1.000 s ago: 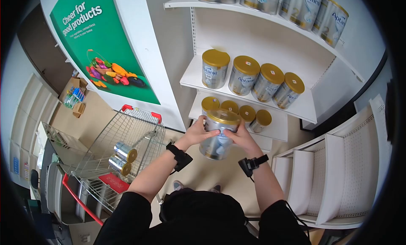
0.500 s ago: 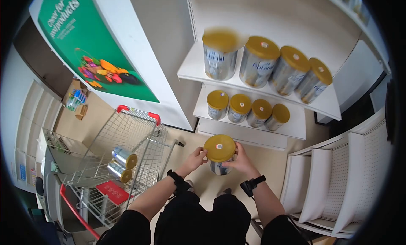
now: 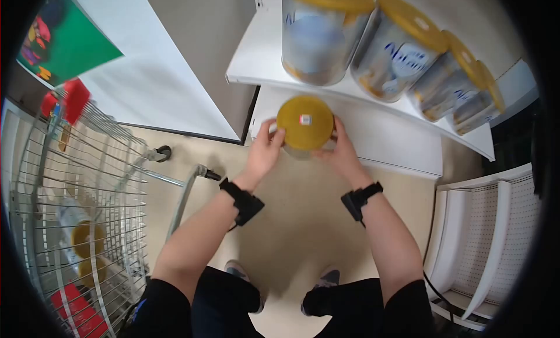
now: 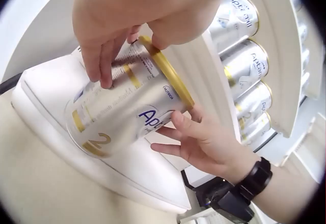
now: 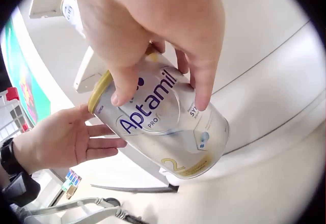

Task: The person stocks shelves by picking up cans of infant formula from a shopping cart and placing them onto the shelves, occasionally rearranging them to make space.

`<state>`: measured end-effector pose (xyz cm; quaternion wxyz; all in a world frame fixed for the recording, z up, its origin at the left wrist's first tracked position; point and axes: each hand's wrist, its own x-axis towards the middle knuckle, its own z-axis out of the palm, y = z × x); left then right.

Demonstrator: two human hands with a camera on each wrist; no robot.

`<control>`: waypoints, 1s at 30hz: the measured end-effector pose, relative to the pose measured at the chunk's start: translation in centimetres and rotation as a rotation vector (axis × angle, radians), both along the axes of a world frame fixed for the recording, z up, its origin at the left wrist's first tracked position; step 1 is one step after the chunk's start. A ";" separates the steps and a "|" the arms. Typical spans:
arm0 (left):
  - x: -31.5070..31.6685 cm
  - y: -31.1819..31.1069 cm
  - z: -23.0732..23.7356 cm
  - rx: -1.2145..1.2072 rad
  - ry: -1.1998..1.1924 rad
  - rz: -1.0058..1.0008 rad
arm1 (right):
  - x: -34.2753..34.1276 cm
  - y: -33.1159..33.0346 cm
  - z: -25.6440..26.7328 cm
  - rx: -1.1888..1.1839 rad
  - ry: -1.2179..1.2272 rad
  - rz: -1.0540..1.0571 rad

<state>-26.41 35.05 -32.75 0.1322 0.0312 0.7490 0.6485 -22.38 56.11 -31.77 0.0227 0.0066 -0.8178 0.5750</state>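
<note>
Both hands hold one silver milk powder can (image 3: 305,122) with a gold lid, from opposite sides. My left hand (image 3: 264,151) grips its left side near the lid, and my right hand (image 3: 343,154) grips the right side. From above, the can overlaps the front edge of the lowest white shelf (image 3: 402,145). In the left wrist view the can (image 4: 122,112) is tilted in that picture, its "2" label showing, close to the shelf. The right wrist view shows the thumb and fingers spread around the can's printed wall (image 5: 168,117).
Several similar cans (image 3: 399,52) line the shelf above, which overhangs the lowest one. A wire shopping cart (image 3: 87,180) stands at the left with cans (image 3: 87,239) inside. White empty-looking racks (image 3: 484,244) stand at right. A wall panel (image 3: 192,64) borders the shelves.
The hands have carried the can down and forward to the lowest shelf. The head view has moved closer to the shelves and tipped downward, so the cart appears larger and further left.
</note>
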 end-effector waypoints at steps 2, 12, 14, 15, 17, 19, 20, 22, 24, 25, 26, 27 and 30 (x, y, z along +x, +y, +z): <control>-2.1 0.5 -1.6 0.024 0.093 0.033 | -1.8 0.1 -2.2 0.011 -0.008 0.008; -5.3 0.9 -5.2 -0.009 0.044 -0.028 | -3.8 0.1 -6.6 -0.007 -0.041 -0.078; -5.3 1.1 -5.2 -0.001 0.048 -0.027 | -4.0 0.2 -7.7 0.001 -0.013 -0.095; -5.4 1.2 -5.1 -0.008 0.049 -0.024 | -4.2 0.2 -8.0 0.014 0.023 -0.103; -5.7 1.1 -4.8 -0.014 0.056 -0.015 | -4.5 0.2 -8.4 0.013 0.018 -0.101; -5.7 1.1 -4.3 -0.051 0.038 -0.011 | -4.5 -0.1 -7.8 0.012 0.013 -0.106; -5.8 1.2 -4.3 -0.052 0.039 -0.010 | -4.5 -0.1 -7.4 -0.023 -0.029 -0.100; -5.8 1.0 -4.4 -0.042 0.021 -0.011 | -4.5 -0.2 -7.4 -0.061 -0.074 -0.090; -5.8 1.2 -4.7 -0.027 0.045 0.008 | -4.9 -0.1 -8.1 -0.023 -0.017 -0.093; -5.7 1.1 -5.0 -0.012 0.067 0.023 | -5.0 0.0 -8.3 -0.026 -0.018 -0.086; -5.6 1.1 -5.2 -0.016 0.065 0.030 | -4.9 0.0 -8.5 -0.002 0.003 -0.094; -5.6 1.1 -5.6 -0.040 0.101 0.040 | -5.0 0.0 -8.6 0.023 0.028 -0.102; -5.6 1.2 -6.2 -0.080 0.137 0.061 | -5.3 -0.1 -8.7 -0.018 0.029 -0.095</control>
